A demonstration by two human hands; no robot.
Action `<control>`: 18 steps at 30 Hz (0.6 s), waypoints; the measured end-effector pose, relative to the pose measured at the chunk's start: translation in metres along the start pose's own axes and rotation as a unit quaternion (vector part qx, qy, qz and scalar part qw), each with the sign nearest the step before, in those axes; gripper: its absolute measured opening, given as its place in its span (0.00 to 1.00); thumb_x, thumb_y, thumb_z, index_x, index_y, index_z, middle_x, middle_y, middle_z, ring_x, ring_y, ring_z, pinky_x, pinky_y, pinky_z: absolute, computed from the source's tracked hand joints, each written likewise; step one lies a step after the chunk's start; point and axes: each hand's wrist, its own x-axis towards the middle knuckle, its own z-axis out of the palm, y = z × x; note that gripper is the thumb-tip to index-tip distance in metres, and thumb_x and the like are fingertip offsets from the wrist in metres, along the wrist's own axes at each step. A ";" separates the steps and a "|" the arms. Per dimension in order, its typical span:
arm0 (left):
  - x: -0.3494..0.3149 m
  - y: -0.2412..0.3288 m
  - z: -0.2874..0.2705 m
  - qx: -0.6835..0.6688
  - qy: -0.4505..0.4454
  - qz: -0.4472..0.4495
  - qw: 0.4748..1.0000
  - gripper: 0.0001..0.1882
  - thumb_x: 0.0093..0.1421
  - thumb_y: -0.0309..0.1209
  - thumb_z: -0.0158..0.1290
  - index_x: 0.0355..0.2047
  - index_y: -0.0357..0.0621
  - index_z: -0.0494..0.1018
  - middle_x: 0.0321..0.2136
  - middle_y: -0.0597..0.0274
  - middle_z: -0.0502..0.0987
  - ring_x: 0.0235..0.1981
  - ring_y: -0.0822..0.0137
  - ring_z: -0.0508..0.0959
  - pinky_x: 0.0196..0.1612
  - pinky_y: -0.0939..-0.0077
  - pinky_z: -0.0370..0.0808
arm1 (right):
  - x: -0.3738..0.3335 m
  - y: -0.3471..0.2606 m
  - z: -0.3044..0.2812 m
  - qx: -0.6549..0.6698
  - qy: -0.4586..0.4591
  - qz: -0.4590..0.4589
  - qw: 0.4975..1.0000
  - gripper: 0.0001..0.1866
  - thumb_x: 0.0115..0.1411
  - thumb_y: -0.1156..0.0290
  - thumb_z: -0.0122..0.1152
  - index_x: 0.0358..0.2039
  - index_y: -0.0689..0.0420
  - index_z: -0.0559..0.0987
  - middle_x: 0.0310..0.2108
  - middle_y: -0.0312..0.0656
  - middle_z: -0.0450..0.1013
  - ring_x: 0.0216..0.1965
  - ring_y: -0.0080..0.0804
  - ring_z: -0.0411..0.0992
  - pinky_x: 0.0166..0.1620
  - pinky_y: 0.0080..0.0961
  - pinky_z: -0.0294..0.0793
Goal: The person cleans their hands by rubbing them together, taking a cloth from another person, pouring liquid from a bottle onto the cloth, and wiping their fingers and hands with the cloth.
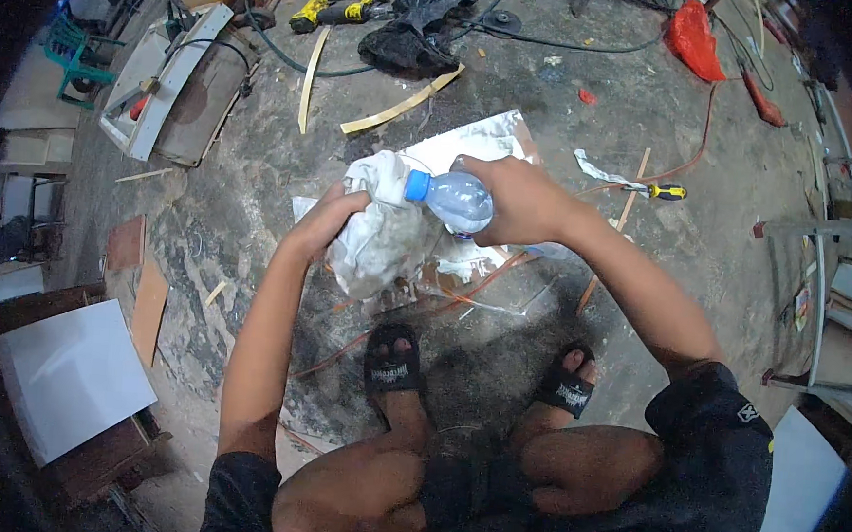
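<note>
My left hand (pixel 326 223) is closed on a crumpled white rag (pixel 381 239) with grey smudges, which hangs down below the fingers. In my right hand (pixel 520 202) is a clear plastic bottle (pixel 461 205) with a blue cap (pixel 417 186), tilted sideways. The cap points left and meets the upper part of the rag; whether it presses on the cloth I cannot tell. Liquid inside the bottle is hard to make out. Beneath both hands a board (pixel 483 138) smeared with white lies on the floor, partly hidden by the hands and rag.
Beyond the board lie wood strips (pixel 397 103), a black plastic bag (pixel 416 31) and a yellow-black power tool (pixel 339 12). A screwdriver (pixel 667 192) and an orange cord (pixel 681 160) are at right. A white panel (pixel 73 376) sits left. My sandalled feet (pixel 396 362) flank the near floor.
</note>
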 end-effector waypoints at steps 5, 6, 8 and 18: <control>-0.002 0.012 -0.003 0.008 -0.044 0.040 0.998 0.27 0.50 0.29 0.46 0.52 0.35 0.66 0.44 0.61 0.74 0.42 0.71 0.73 0.47 0.76 0.70 | 0.000 -0.005 -0.010 -0.053 -0.016 0.024 0.998 0.37 0.36 0.62 0.71 0.50 0.54 0.70 0.36 0.53 0.76 0.39 0.52 0.75 0.42 0.44 0.74; -0.003 0.016 -0.002 0.059 -0.055 0.049 0.996 0.27 0.49 0.29 0.47 0.52 0.35 0.66 0.43 0.62 0.73 0.41 0.71 0.73 0.46 0.77 0.70 | -0.001 -0.006 -0.013 -0.064 -0.020 0.034 0.997 0.37 0.37 0.62 0.72 0.50 0.53 0.70 0.36 0.53 0.76 0.39 0.52 0.75 0.42 0.45 0.75; -0.005 0.018 -0.001 0.111 -0.064 0.056 0.990 0.27 0.48 0.28 0.47 0.51 0.35 0.66 0.43 0.63 0.73 0.40 0.72 0.73 0.45 0.78 0.69 | -0.002 -0.010 -0.020 -0.074 -0.024 0.034 0.996 0.37 0.37 0.62 0.72 0.50 0.53 0.70 0.36 0.53 0.76 0.39 0.52 0.75 0.42 0.45 0.75; 0.003 0.002 0.001 -0.006 -0.074 0.092 0.993 0.32 0.47 0.26 0.45 0.56 0.34 0.61 0.48 0.60 0.71 0.49 0.68 0.70 0.55 0.74 0.64 | 0.002 -0.027 -0.049 -0.166 -0.027 0.037 0.985 0.36 0.35 0.71 0.70 0.50 0.52 0.72 0.35 0.49 0.76 0.40 0.49 0.74 0.41 0.43 0.74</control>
